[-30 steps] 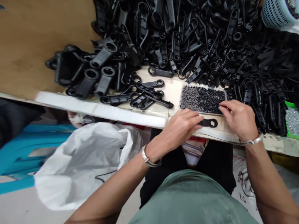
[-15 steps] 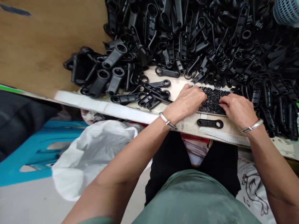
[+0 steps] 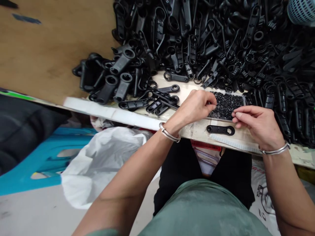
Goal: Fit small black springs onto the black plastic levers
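A shallow clear tray (image 3: 244,98) of tiny black parts (image 3: 225,104) rests near the table's front edge. Over its left end is my left hand (image 3: 198,104), fingers curled and thumb pinched against them; anything between them is too small to name. My right hand (image 3: 259,123) is at the tray's right front corner, thumb and fingertips pressed together, and what they pinch cannot be made out. Just in front of the tray, between my hands, a single black plastic arm with a toothed ring end (image 3: 220,130) lies flat on the table, touched by neither hand.
A large heap of black plastic arms (image 3: 192,49) covers the back of the table. A smaller group (image 3: 159,100) lies left of my left hand. A light blue basket (image 3: 301,13) stands at the back right. Below the edge hangs an open white sack (image 3: 98,164).
My right hand has drawn back toward me and right, out of the tiny parts. My left hand has lowered slightly and its fingers have curled in. The single black arm stays put.
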Motion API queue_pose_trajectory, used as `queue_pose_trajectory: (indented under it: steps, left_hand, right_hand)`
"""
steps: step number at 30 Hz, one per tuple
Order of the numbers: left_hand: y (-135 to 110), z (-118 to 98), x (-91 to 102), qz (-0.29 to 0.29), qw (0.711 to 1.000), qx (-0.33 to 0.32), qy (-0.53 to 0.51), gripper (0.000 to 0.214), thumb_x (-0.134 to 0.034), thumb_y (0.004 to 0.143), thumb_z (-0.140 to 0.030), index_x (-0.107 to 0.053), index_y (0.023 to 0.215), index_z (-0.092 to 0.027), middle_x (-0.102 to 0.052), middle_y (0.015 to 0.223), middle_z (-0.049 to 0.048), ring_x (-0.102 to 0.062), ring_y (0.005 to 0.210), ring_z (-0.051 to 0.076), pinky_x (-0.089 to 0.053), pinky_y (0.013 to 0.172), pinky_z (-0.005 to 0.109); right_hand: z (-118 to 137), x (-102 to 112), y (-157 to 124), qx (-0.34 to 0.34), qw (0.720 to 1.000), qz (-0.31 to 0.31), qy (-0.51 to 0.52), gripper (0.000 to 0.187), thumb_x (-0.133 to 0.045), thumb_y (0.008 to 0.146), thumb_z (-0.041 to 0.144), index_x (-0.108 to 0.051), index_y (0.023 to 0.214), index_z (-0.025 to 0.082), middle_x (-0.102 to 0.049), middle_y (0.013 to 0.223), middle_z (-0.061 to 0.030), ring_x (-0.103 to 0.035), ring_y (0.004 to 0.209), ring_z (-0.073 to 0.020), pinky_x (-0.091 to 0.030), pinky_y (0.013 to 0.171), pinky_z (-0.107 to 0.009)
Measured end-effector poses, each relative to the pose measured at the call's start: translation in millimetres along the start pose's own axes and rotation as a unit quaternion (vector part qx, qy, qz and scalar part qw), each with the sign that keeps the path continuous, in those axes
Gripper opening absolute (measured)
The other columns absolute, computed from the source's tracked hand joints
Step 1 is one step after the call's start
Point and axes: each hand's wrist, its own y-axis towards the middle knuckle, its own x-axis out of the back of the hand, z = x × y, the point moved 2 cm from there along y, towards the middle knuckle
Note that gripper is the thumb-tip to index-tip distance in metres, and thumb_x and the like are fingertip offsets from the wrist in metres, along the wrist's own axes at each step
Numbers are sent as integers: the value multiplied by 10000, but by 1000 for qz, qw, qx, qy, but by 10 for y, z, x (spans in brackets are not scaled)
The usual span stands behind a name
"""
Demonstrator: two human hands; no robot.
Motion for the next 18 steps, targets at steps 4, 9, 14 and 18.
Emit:
queue_pose_trajectory:
  steps: [4,9,14,18]
  left_hand:
    - [-95,39,-17,-45,963,52,-260,37,-689,712,-140,-695,734,-110,-663,692,8,-576,639,105,-451,620,233]
    - [-249,8,-62,-90,901,70,-419,197,-814,606,-167,-677,741,-122,-680,737,4,-623,693,101,-518,700,230]
    - [-386,-81,-134,-90,871,47,-481,322,-884,589,-249,-655,779,-126,-684,761,10,-652,723,110,-538,728,229]
    - [-462,-125,-177,-113,879,33,-461,247,-838,634,-178,-651,788,-132,-690,772,15,-663,746,122,-526,720,225]
  right_hand:
    - [-20,-143,-61,-26,995,-11,95,161,-832,663,232,-763,790,160,-732,777,-58,-673,610,-132,-583,548,-212]
    - [-5,-254,-146,19,995,-19,100,128,-817,696,197,-765,813,185,-706,682,-16,-647,559,-111,-571,545,-201]
    - [10,-319,-265,42,994,13,102,133,-788,759,216,-778,892,221,-692,683,6,-628,581,-98,-557,585,-209]
    - [-10,-386,-332,47,993,6,112,138,-765,784,221,-776,922,233,-688,705,13,-625,607,-98,-550,618,-226]
